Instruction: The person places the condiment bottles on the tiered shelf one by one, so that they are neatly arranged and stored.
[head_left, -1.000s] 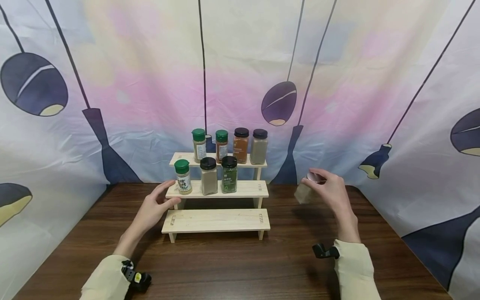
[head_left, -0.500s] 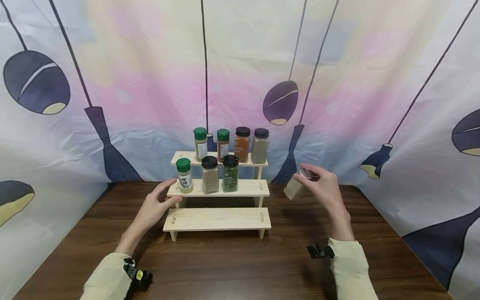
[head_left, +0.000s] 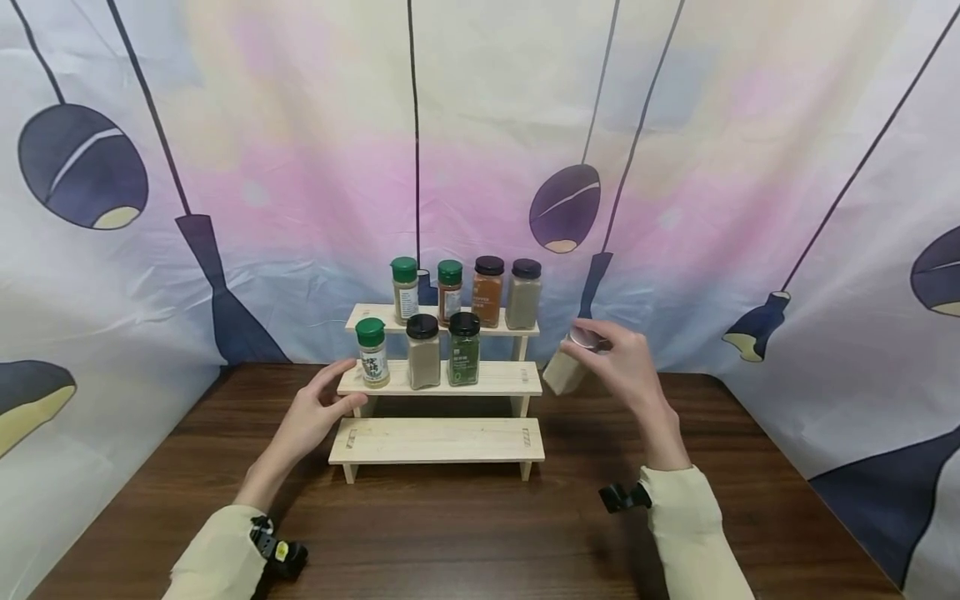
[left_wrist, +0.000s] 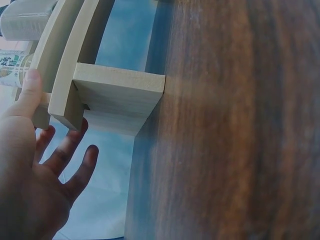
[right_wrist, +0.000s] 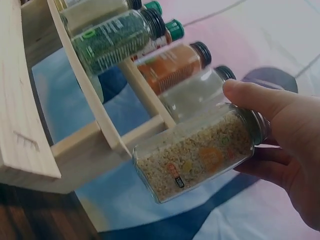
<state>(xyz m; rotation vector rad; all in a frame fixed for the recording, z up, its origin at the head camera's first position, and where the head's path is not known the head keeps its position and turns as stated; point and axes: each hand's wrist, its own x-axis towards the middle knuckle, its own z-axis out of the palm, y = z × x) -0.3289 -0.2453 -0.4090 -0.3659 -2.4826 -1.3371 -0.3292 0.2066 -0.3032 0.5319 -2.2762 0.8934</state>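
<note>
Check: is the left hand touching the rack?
Touching. The left wrist view shows the left hand's thumb lying on the rack's shelf edge; the head view shows that thumb on the middle shelf's left end.

No wording can be read on any jar label. The green-capped jar (head_left: 372, 352) at the left of the middle shelf carries dark characters, too small to make out.
</note>
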